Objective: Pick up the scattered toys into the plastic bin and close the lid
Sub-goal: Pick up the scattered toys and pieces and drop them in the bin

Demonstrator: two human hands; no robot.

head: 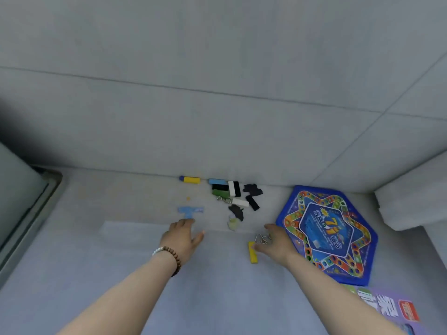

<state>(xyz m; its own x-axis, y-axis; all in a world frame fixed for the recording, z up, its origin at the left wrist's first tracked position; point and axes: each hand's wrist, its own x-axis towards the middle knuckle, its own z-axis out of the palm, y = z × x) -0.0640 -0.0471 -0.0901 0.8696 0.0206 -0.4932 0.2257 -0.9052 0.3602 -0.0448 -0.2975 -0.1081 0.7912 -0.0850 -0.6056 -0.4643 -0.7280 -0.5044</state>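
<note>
The grip of the right hand [277, 243] is spread wide and has hold of nothing. Its thumb rests at the top end of a flat yellow rectangular block [253, 254], and a small silver wire triangle puzzle [261, 238] lies in the span between thumb and forefinger. The grip of the left hand [182, 236] is also open and empty, its fingers stretched flat towards a pale blue T-shaped piece [189, 211] just beyond the fingertips.

The thin wire will probably need a fingertip pinch, since a flat palm would only slide it. The yellow block could be raked into the same palm afterwards. The T-piece is flat, so it is best lifted by one edge.

Farther out, a heap of black, white, green and blue blocks [232, 192] lies against the wall. A blue hexagonal game board [326, 234] sits just right of the right hand.

No plastic bin is clearly in view, so it should be found before carrying a handful off.
</note>
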